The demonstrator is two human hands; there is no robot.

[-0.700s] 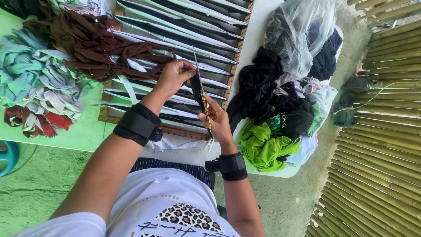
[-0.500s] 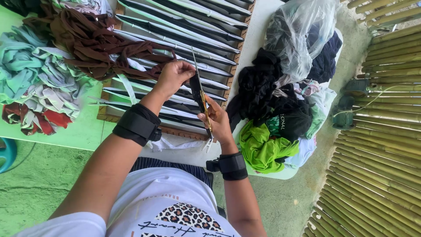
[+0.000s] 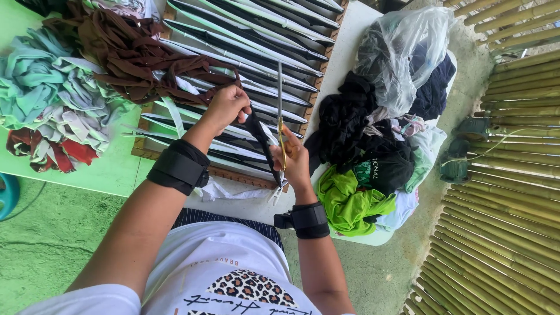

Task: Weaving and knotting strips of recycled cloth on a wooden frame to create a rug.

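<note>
The head camera looks straight down on two bare forearms, each wearing one black wrist strap. The left hand (image 3: 226, 106) is clenched around the upper end of a narrow black strip of cloth (image 3: 259, 137), pinching it taut; the strip runs down and to the right from the fist toward the other hand. The right hand (image 3: 296, 162) grips the handles of one pair of long scissors with gold-coloured handles and steel blades (image 3: 280, 119). The blades point up and away from the person, lying just beside the black strip — whether they touch the cloth cannot be told.

Both hands work above a wooden-framed loom board strung with many parallel cloth strips in black, white and pale green (image 3: 245, 52); the strips are too many and too overlapped to count. The board rests on one white table (image 3: 350, 35).

Left of the board lie three loose heaps: one brown tangle of cloth strips (image 3: 128, 55), one pale green and grey heap (image 3: 46, 99), and one small red and dark heap (image 3: 49, 153), on a light green surface (image 3: 111, 172).

Right of the board sit one pile of black cloth (image 3: 350, 125), one bright green crumpled garment (image 3: 347, 201) and one clear plastic bag stuffed with dark cloth (image 3: 408, 55). A fence of bamboo poles (image 3: 513, 192) lines the right edge.
</note>
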